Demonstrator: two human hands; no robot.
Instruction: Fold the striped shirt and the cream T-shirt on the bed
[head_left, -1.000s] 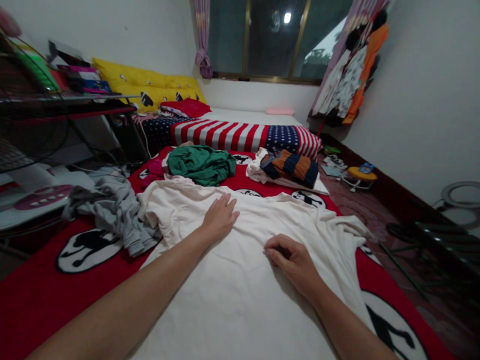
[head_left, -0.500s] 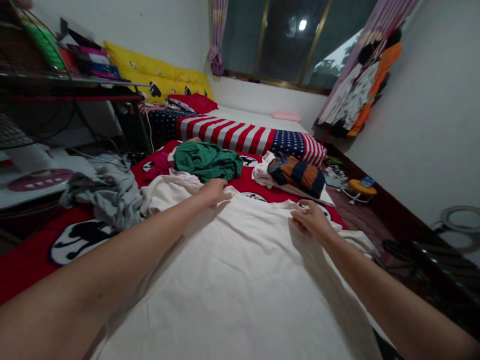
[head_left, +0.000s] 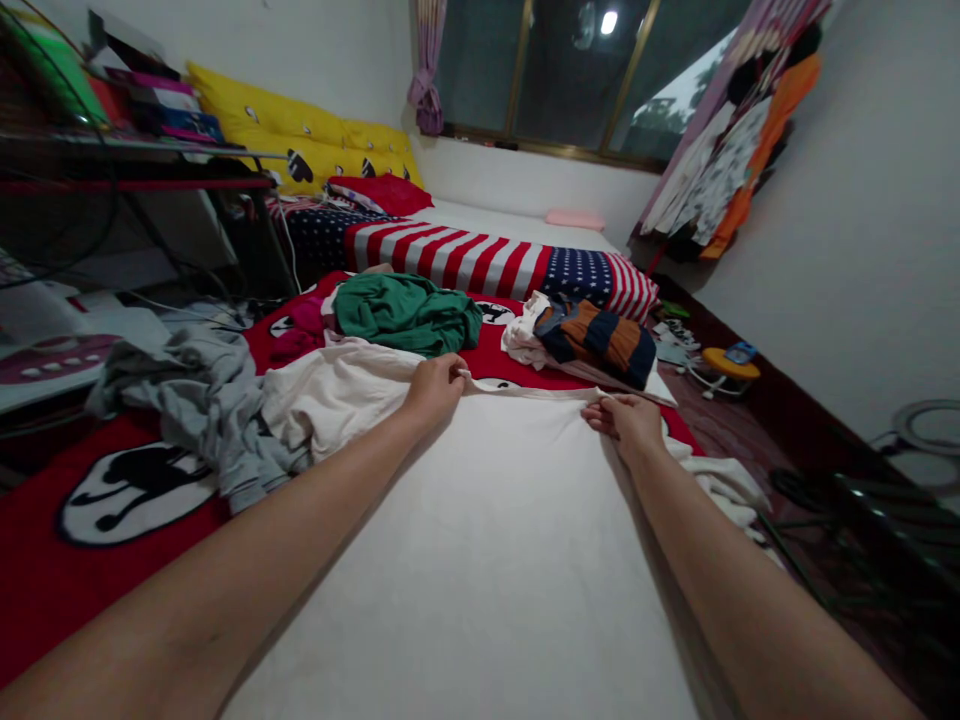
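Newly tautened: white shirt (head_left: 480, 560), far edge pinched by left hand (head_left: 436, 390) and right hand (head_left: 631, 418); length laid toward red blanket's (head_left: 34, 540) near edge.

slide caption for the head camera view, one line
Left hand and right hand pinch the far edge of a white shirt on a red blanket.

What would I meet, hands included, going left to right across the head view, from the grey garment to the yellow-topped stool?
Grey garment → left hand → right hand → yellow-topped stool. Left out for overlap with the hands: white garment, green garment, striped garment.
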